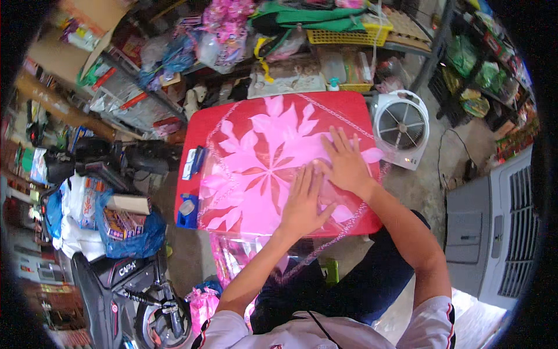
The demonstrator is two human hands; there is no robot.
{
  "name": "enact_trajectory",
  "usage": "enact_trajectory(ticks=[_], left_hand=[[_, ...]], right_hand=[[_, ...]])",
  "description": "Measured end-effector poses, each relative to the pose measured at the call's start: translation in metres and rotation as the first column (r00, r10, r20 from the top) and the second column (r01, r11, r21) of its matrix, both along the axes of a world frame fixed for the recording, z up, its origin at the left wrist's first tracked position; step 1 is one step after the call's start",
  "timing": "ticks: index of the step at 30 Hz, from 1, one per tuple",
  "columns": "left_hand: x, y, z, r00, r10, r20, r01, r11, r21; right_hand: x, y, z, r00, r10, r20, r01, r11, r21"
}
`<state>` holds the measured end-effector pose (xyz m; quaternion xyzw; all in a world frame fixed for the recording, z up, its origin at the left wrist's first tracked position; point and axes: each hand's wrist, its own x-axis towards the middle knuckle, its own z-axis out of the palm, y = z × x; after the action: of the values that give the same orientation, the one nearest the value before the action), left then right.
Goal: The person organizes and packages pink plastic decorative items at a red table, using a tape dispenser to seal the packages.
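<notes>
A clear plastic sheet (300, 246) lies across a red table (196, 129) and drapes over its near edge. Within its lacy white border spreads a large pink flower-and-leaf pattern (282, 139); I cannot tell whether it is printed on the sheet. My left hand (308, 200) rests flat on the pattern, right of its centre, fingers stretched out. Just beyond and to the right, my right hand (347, 164) lies flat with fingers spread, its thumb side close to the left fingertips. Neither hand grips anything.
Along the table's left side lie a blue-and-white object (194, 163) and a blue tape dispenser (186, 210). A white box fan (401, 125) stands at the right. Loaded shelves with a yellow basket (347, 37) are behind. A motorbike (113, 291) with bags stands left; a grey air cooler (494, 227) right.
</notes>
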<state>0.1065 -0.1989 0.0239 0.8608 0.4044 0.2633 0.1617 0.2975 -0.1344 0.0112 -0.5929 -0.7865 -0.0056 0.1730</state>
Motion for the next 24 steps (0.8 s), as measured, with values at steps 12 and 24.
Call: enact_trajectory(ticks=[12, 24], left_hand=[[-0.151, 0.002, 0.003, 0.938, 0.328, 0.113, -0.332, 0.943, 0.019], [-0.23, -0.191, -0.002, 0.712, 0.571, 0.409, -0.606, 0.794, -0.054]], right_hand=[[-0.005, -0.009, 0.007, 0.999, -0.022, 0.039, 0.021, 0.999, 0.038], [0.004, 0.009, -0.014, 0.992, 0.072, 0.104, -0.09, 0.98, 0.178]])
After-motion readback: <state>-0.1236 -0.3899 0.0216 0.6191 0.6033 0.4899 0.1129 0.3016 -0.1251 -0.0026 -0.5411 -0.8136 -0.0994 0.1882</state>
